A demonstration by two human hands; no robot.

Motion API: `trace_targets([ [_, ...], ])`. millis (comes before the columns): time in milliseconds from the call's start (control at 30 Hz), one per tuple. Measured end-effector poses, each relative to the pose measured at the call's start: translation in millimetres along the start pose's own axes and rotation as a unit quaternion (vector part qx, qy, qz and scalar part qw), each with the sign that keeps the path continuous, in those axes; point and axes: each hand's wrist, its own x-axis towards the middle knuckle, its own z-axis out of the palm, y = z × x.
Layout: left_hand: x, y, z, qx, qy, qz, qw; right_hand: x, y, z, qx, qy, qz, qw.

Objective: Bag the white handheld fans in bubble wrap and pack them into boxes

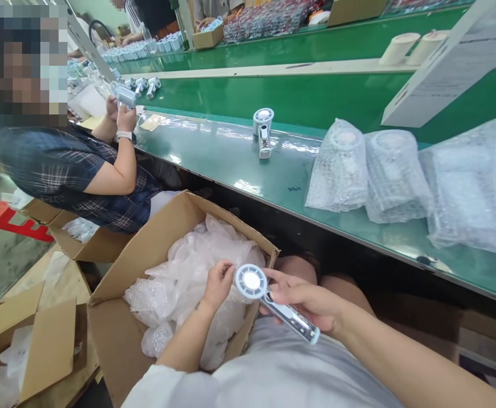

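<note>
My right hand [310, 303] is closed round the handle of a small white hand-held fan [254, 283], held over my lap with its round head pointing left. My left hand [218, 281] hovers over an open cardboard box [154, 243], its fingers curled and pinching clear bubble wrap [180, 294] at the fan's head. The box is full of crumpled bubble-wrap bags. Another fan of the same kind [264, 130] lies on the green table [231, 164] ahead of me.
Three fans wrapped in bubble bags [396, 175] lie at the table's right. A co-worker in a plaid shirt [73, 175] sits at left, holding a fan [124, 96]. More cardboard boxes [39, 340] stand on the floor at left. White rolls [401, 48] sit beyond.
</note>
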Motion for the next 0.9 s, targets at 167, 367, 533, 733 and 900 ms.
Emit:
trace_targets([
  [167,-8.0,61.0,-12.9,-0.280,-0.028,-0.036,0.959,7.2,-0.9,4.9,-0.025,-0.029,0.005,0.999],
  [367,-4.6,69.6,-30.5,-0.394,0.070,-0.166,0.902,-4.9,-5.9,-4.2,-0.104,0.020,-0.004,0.994],
  [533,-11.5,96.5,-35.4,-0.208,0.126,0.007,0.970,-10.9,-0.6,6.0,-0.150,0.054,-0.063,0.985],
  [733,-31.9,114.8,-44.4,0.099,0.150,0.389,0.903,-20.7,0.8,12.8,-0.096,0.053,-0.033,0.993],
  [900,-51.2,118.8,-30.1,0.175,0.136,0.446,0.867,-27.9,8.6,16.5,-0.112,0.110,-0.090,0.983],
])
